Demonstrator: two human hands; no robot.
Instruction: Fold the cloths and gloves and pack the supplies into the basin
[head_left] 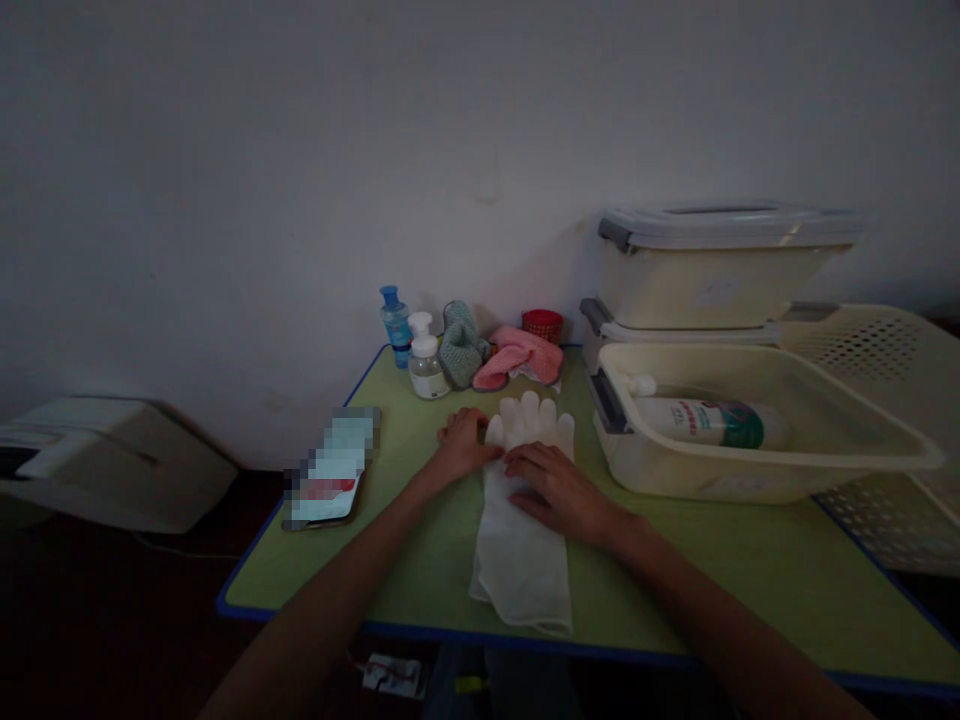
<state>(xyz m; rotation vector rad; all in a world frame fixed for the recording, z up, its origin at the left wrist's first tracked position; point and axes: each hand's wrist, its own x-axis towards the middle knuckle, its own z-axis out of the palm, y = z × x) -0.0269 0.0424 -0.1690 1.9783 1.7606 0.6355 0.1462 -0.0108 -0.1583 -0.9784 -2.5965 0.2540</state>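
Observation:
White gloves [525, 560], apparently a pair laid one on the other, lie flat on the green table with their fingers towards the wall and their cuffs towards me. My right hand [562, 492] rests palm down across the palm part, fingers spread out. At the left edge of the gloves, just below the glove fingers, is my left hand [463, 442]. Its fingers are bent and apart from the thumb, which touches the glove's edge. I see nothing held in either hand.
Right of the gloves, a cream basin [675, 475] holds a white bottle [712, 422]; lidded boxes [697, 285] are stacked behind. Along the wall stand a blue bottle [397, 330], a pump bottle [427, 372], cloths [517, 355] and a red basket [542, 322]. A phone [334, 465] lies left.

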